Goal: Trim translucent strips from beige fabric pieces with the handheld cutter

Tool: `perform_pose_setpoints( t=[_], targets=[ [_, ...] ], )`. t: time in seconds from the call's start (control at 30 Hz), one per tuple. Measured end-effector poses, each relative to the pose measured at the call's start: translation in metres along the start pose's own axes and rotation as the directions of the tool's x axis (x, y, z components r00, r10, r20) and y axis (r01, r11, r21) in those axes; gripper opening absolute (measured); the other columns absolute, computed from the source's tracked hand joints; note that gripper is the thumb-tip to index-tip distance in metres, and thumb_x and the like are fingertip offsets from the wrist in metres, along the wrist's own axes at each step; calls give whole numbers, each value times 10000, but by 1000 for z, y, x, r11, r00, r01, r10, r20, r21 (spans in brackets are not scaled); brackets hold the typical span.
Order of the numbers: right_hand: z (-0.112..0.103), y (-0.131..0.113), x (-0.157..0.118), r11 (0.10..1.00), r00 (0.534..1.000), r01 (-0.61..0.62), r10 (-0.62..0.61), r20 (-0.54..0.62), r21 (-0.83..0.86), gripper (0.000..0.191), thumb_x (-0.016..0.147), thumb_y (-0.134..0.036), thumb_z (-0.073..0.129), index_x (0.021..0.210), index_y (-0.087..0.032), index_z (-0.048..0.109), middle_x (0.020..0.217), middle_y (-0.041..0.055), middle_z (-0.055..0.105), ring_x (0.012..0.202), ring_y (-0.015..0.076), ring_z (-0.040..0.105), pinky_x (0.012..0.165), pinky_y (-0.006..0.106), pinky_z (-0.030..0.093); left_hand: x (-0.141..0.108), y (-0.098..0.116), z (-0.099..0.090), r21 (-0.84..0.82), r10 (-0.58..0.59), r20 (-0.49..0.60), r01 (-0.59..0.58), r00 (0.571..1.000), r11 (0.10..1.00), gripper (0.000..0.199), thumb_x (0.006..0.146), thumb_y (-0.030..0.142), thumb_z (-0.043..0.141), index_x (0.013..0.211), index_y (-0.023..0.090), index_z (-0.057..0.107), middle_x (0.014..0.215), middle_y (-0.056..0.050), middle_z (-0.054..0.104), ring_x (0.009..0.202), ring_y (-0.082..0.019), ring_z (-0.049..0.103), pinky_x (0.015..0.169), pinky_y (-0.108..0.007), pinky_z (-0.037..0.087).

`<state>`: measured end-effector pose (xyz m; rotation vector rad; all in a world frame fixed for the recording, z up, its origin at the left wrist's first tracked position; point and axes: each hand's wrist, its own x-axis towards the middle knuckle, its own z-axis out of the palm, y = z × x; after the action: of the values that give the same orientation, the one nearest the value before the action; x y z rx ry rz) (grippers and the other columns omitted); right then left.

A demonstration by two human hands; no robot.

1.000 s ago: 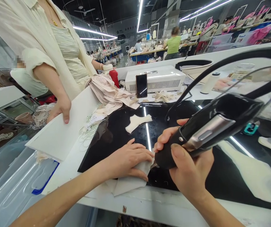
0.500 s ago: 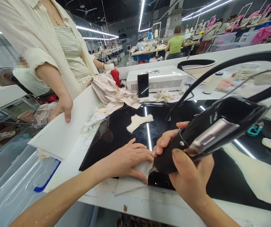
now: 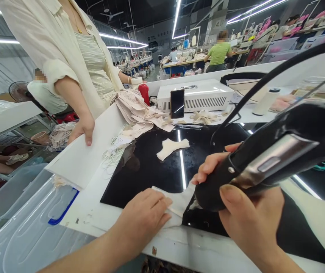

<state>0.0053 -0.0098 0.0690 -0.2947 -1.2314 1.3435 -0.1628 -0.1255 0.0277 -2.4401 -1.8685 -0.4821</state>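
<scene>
left hand: the left hand (image 3: 142, 218) lies over the white cloth (image 3: 183, 201), fingers drawn close together; whether they pinch it or only press, i cannot tell.
right hand: the right hand (image 3: 247, 216) is clasped firmly round the lower end of a black handheld tool (image 3: 267, 148), thumb on the near side, fingers wrapped beyond.
tool: tilted, its body rising to the right; a metal tip (image 3: 194, 205) points down just beside the cloth's right edge, contact unclear.
cloth: at the near edge of a glossy black board (image 3: 145, 167), partly on the white table (image 3: 88, 220), between the two hands.
lower left: a clear plastic bin (image 3: 32, 235) beside the table.
right of the tool: a long cream piece (image 3: 318, 216), partly hidden, flat on the board.
past the hands: a small cream piece (image 3: 172, 148) lies well apart from the cloth.
left side: loose pale threads (image 3: 113, 155) near a white panel (image 3: 85, 163), which a co-worker's hand (image 3: 84, 129) grasps at the edge.
behind the board: folded beige fabric (image 3: 136, 110), a red bottle (image 3: 143, 94), and a dark phone (image 3: 177, 104) upright before a vented white box (image 3: 199, 94).
background: a person in green (image 3: 219, 53) at a distant worktable.
</scene>
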Motion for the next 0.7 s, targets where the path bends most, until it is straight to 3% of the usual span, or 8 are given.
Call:
perform_pose_setpoints(
  t=[0.07,0.17,0.33,0.53,0.7],
  targets=[
    [0,-7,7,997,1000,16,-14,22,-72,388,790,-348,848,1081,-269,604,914,25,669,731,200,668,582,346,611,-9,0,5,-2,7,24,-7,1000,1000,195,1010,182,552,1193,148,611,1075,-82,686,948,-235,666,850,-404,604],
    [1,-13,14,983,998,52,-47,36,-176,364,763,-309,860,1038,-244,630,888,38,675,706,214,682,566,356,615,-11,-12,5,-46,105,63,-103,992,994,236,1025,123,515,1239,163,605,1196,-73,687,1107,-210,656,1003,-372,559],
    [2,-10,12,991,999,32,-28,36,-128,199,846,-306,786,952,-247,627,833,10,631,632,176,642,545,348,589,-1,-35,-6,-77,287,54,-282,957,956,284,1052,92,433,1242,179,625,1262,-58,713,1236,-188,635,1181,-414,432],
    [2,-1,3,999,998,44,-42,56,-32,298,845,-286,802,1065,-270,602,810,-3,632,616,170,633,548,338,580,15,-34,2,-143,146,-29,-149,989,978,309,1027,68,439,1267,166,608,1283,-87,680,1221,-182,637,1050,-314,554],
    [-6,-3,-6,996,995,36,-29,99,-77,261,885,-298,757,1087,-276,593,828,2,605,610,169,621,466,302,541,24,-34,19,-135,173,-18,-174,985,975,308,1023,81,471,1299,156,585,1270,-91,670,1207,-195,631,1037,-332,566]
  ],
)
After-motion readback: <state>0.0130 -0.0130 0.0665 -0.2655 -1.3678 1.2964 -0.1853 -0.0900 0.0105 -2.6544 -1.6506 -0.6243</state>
